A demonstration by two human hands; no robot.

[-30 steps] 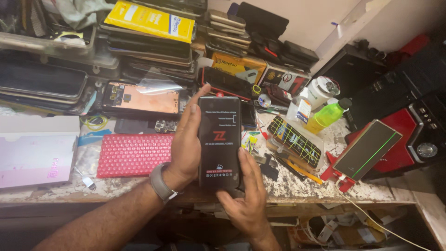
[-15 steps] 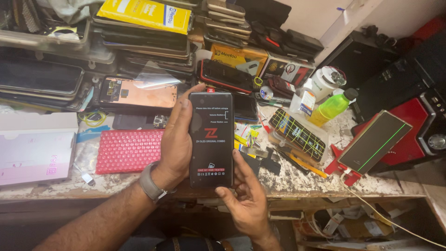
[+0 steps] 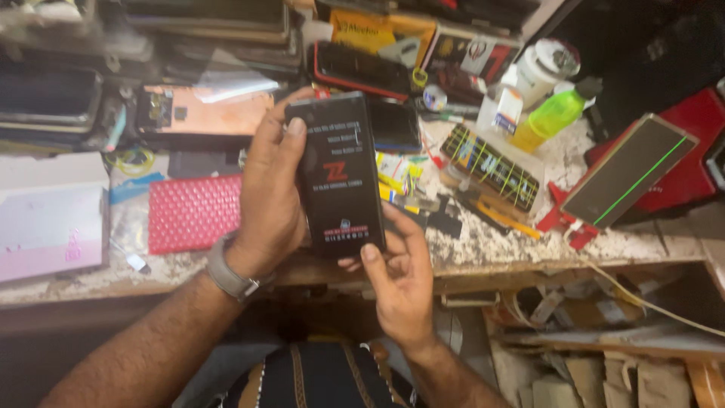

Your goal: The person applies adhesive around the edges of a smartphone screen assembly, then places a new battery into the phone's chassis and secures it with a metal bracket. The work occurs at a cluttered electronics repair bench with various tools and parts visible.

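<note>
My left hand (image 3: 268, 193) grips a slim black box (image 3: 336, 174) with red and white print, holding it upright along its left edge above the front of the workbench. A grey watch sits on that wrist. My right hand (image 3: 396, 276) is below the box, its fingertips touching the bottom edge and its palm turned up and partly open.
The cluttered workbench (image 3: 491, 245) carries a red textured case (image 3: 192, 213), a copper-coloured phone back (image 3: 204, 112), a pale pink box (image 3: 49, 230), a green bottle (image 3: 555, 113), a white jar (image 3: 540, 68) and a phone with a green line (image 3: 627, 170) on a red stand. Stacked boxes line the back.
The view has tilted down and closer. The black box has tipped slightly, and my right hand has shifted under its bottom edge.
</note>
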